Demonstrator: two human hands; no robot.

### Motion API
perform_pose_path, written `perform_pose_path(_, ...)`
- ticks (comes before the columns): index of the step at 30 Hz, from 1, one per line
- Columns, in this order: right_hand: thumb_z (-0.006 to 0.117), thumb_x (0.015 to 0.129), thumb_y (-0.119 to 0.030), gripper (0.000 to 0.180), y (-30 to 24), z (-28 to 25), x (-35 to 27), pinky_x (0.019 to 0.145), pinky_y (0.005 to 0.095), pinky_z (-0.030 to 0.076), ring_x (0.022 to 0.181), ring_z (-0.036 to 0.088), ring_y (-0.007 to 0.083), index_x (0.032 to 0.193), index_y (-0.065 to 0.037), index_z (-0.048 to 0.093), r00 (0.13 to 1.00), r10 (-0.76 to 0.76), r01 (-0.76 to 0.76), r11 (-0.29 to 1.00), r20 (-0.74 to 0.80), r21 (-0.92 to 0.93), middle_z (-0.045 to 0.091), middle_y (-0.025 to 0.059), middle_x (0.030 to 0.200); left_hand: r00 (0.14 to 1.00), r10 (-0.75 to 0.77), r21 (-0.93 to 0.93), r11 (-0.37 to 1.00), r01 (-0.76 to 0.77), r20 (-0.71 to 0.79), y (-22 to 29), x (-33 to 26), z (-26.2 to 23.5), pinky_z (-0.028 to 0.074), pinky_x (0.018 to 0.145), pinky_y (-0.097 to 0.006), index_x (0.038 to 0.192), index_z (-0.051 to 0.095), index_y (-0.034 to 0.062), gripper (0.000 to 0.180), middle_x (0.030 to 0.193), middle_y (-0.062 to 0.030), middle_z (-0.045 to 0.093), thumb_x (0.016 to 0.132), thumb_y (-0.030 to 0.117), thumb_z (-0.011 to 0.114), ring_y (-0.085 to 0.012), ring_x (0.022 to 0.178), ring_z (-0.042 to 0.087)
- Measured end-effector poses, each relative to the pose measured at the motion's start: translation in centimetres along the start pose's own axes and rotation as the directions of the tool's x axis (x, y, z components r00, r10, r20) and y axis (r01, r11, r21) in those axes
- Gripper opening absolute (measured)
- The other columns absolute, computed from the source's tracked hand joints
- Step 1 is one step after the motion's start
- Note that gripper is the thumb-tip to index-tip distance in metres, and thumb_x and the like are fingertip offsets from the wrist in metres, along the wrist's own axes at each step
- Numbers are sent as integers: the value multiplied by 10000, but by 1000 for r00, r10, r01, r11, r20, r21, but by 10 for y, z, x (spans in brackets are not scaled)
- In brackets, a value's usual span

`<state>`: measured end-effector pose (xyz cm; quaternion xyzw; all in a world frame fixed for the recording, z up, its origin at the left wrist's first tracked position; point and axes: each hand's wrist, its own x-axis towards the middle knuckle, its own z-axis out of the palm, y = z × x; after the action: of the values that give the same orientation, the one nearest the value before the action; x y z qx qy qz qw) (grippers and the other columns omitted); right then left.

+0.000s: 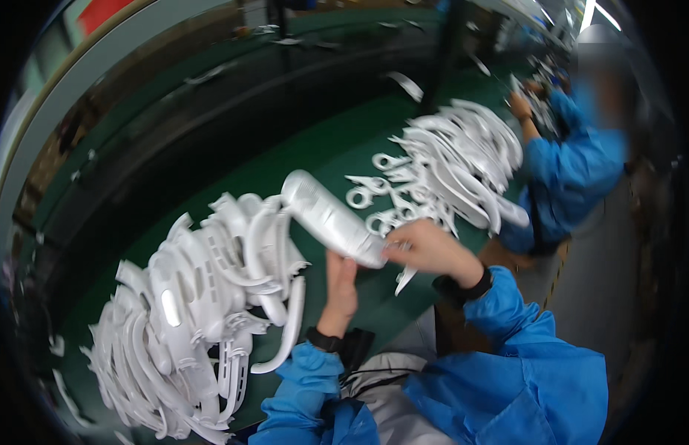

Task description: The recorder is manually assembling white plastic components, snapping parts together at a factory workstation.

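Observation:
A long white plastic shell (326, 215) with a rounded far end is held tilted above the green work surface, blurred by motion. My left hand (340, 293) grips its lower edge from below, with the fingertips partly hidden behind it. At the near right end, my right hand (433, 250) has its fingers closed on the same shell. Whether a smaller piece is also between those fingers, I cannot tell. Just under the right hand lies a pointed white piece (405, 279). To the left of my left hand, a curved white strip (291, 330) rests at the edge of a pile.
A large heap of curved white plastic parts (185, 311) covers the left side of the green surface (329, 159). Another pile (467, 159) stands at the right, with ring-ended white pieces (389, 196) beside it. A co-worker in blue (574, 167) handles parts farther right.

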<state>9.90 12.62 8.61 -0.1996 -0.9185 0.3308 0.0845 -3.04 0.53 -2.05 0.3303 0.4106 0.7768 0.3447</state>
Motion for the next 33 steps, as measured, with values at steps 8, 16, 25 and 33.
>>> perform_pose_path(8, 533, 874, -201, 280, 8, 26, -91, 770, 386, 461, 889, 582, 296, 1089, -20, 539, 988, 153, -126, 878, -21, 462, 571, 185, 974, 973, -87, 344, 926, 158, -212, 50, -16, 39, 479, 796, -280, 1225, 435, -20, 342, 1007, -109, 616, 924, 85, 557, -149, 885, 596)
perform_pose_path(16, 545, 820, -87, 190, 56, 16, -108, 567, 190, 348, 652, 441, 49, 1003, -53, 581, 936, 351, -237, 551, 36, 800, 509, -19, 758, 765, -630, 981, 196, -5, 130, 75, 4, 21, 476, 704, -326, 1040, 627, -41, 281, 798, -144, 665, 799, 104, 625, -218, 730, 621)
perform_pose_path(25, 659, 750, -138, 317, 53, 21, -63, 742, 383, 495, 854, 641, 306, 1053, -49, 688, 981, 55, -88, 980, 186, 176, 675, 167, 942, 944, -153, 843, 508, -179, 293, 55, -9, 42, 459, 850, -412, 1105, 550, 3, 349, 1082, -186, 585, 763, 49, 600, -345, 961, 584)
perform_pose_path(33, 635, 719, -101, 254, 64, 16, -39, 728, 383, 491, 826, 637, 306, 963, -54, 689, 970, 35, -55, 996, 242, 75, 667, 151, 882, 890, -272, 906, 321, -274, 366, 43, -7, 40, 360, 848, -352, 725, 684, 86, 128, 1004, -42, 652, 724, 211, 713, -228, 923, 585)
